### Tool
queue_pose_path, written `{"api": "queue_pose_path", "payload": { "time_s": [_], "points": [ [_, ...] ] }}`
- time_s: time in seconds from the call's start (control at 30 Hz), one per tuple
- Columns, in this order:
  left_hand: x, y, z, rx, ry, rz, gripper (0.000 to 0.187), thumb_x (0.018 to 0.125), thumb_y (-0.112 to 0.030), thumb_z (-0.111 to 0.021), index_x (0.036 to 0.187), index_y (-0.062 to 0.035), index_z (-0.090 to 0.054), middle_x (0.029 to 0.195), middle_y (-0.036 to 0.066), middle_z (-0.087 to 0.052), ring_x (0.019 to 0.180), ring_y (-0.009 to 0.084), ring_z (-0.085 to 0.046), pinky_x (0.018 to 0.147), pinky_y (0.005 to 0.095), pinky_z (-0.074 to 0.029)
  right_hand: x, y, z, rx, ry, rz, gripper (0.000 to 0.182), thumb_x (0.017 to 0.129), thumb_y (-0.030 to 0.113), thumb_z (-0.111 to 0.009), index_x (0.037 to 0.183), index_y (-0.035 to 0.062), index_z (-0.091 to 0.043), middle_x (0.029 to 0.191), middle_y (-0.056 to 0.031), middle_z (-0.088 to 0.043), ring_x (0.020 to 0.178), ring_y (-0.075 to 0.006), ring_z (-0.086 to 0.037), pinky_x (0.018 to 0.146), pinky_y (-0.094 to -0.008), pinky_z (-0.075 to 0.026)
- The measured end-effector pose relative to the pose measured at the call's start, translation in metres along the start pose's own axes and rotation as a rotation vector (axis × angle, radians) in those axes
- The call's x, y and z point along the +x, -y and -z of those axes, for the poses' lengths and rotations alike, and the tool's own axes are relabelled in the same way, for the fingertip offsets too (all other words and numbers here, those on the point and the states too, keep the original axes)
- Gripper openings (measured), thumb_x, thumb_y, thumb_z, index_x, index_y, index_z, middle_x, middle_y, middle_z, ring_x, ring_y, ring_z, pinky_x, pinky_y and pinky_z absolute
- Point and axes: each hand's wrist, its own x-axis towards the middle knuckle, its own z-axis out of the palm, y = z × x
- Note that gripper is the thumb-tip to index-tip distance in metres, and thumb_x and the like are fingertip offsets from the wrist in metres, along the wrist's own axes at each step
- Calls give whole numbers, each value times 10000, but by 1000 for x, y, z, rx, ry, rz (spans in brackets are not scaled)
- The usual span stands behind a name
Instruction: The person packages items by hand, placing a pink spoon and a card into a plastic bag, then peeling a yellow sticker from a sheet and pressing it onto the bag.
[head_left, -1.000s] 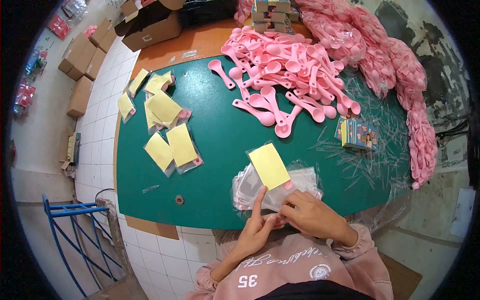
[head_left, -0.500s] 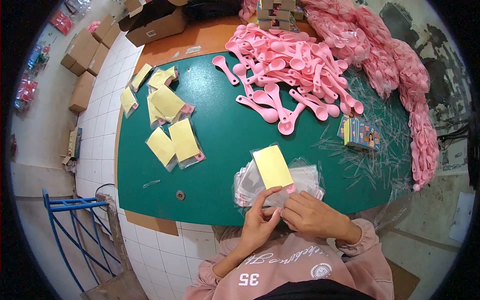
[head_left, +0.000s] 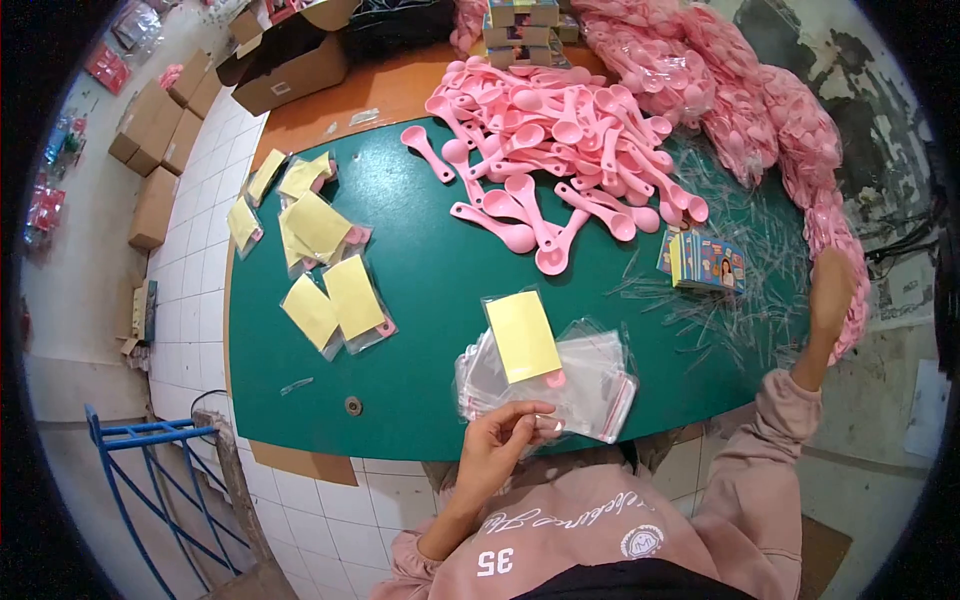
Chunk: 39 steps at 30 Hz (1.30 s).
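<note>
My left hand [head_left: 505, 440] is closed in a pinch on the bottom edge of a clear plastic bag [head_left: 553, 390]. That bag holds a yellow card [head_left: 524, 337] and a pink piece showing below it. Under it lies a fanned stack of clear bags [head_left: 598, 375] at the table's front edge. My right hand [head_left: 832, 290] is stretched far to the right, past the table edge, in front of hanging pink spoons in plastic [head_left: 845, 240]. Its fingers are not clear enough to show whether it holds anything.
A heap of pink spoons [head_left: 570, 130] covers the back of the green table [head_left: 420, 340]. Filled bags with yellow cards [head_left: 353, 297] lie at left. A stack of printed cards [head_left: 708, 262] sits right, among scattered clear strips [head_left: 690, 320]. A blue metal frame [head_left: 160, 430] stands at lower left.
My right hand has left the bag and swung out to the right. My left hand stays at the bag's lower edge. The whole view has shifted slightly.
</note>
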Motion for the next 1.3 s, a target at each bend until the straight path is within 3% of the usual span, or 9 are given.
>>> {"api": "queue_pose_path", "payload": {
  "time_s": [0.07, 0.3, 0.73, 0.8, 0.87, 0.9, 0.97, 1.07, 1.3],
  "points": [
    [1, -4, -4, -51, -28, -4, 217, 921, -52, -425, 1066, 45, -553, 949, 109, -630, 866, 152, -621, 751, 232, -492, -28, -30, -5, -692, -154, 157, 287, 684, -44, -542, 969, -21, -514, 925, -159, -519, 911, -336, -509, 841, -367, -403],
    [-3, -17, -13, -89, -140, -26, 201, 903, -53, -451, 1013, 63, -572, 859, 112, -645, 776, 128, -612, 704, 239, -482, -78, 231, -62, 869, 713, 172, 594, 627, 263, -777, 1106, 39, -507, 1020, -131, -460, 1029, -294, -456, 845, -358, -410],
    [-8, -15, -6, 27, -77, 10, 217, 918, -35, -421, 1066, 69, -540, 928, 142, -628, 882, 176, -615, 801, 277, -494, -33, 136, -17, 1090, 422, -109, 114, 691, 83, -714, 716, 4, -636, 751, -74, -620, 671, -127, -575, 599, -264, -467],
    [-10, -12, -3, 36, -80, -4, 217, 918, -36, -421, 1066, 67, -542, 920, 140, -631, 878, 173, -616, 796, 274, -494, -9, 49, 7, 743, 352, -344, 156, 795, 130, -615, 859, -11, -626, 872, -122, -620, 789, -196, -590, 752, -298, -465],
    [-8, -10, 0, 87, -60, 25, 218, 916, -37, -422, 1067, 64, -544, 913, 138, -636, 862, 173, -621, 780, 266, -494, -46, -80, -7, -778, -283, 142, 367, 782, 50, -556, 1139, -23, -514, 1102, -182, -549, 1044, -285, -512, 922, -329, -374],
    [-8, -9, -2, 80, -64, 19, 218, 916, -37, -422, 1067, 64, -544, 913, 138, -636, 862, 173, -621, 780, 266, -494, -45, -63, -5, -778, -286, 152, 367, 782, 50, -556, 1139, -23, -514, 1102, -182, -549, 1044, -285, -512, 922, -329, -374],
    [-6, -10, -4, -18, -91, 41, 212, 916, -44, -425, 1050, 63, -548, 920, 139, -638, 850, 177, -624, 772, 264, -492, -31, 34, -7, -337, -116, -330, 502, 776, 35, -546, 1255, -22, -409, 1262, -193, -443, 1197, -332, -386, 1023, -345, -269],
    [-4, -8, -10, -83, -103, -1, 203, 918, -54, -422, 1022, 63, -551, 915, 152, -638, 849, 185, -625, 774, 271, -493, -48, 179, -32, 340, 275, 242, 544, 630, 83, -689, 1133, 28, -488, 1120, -176, -497, 1080, -352, -459, 969, -414, -329],
    [-21, -9, 2, -133, -53, -10, 201, 923, -72, -413, 1005, 55, -545, 895, 175, -639, 818, 208, -636, 775, 279, -488, -87, 229, -96, 891, 475, 105, 175, 705, 23, -675, 858, 30, -590, 950, -107, -457, 817, -238, -532, 718, -305, -460]
  ]
}}
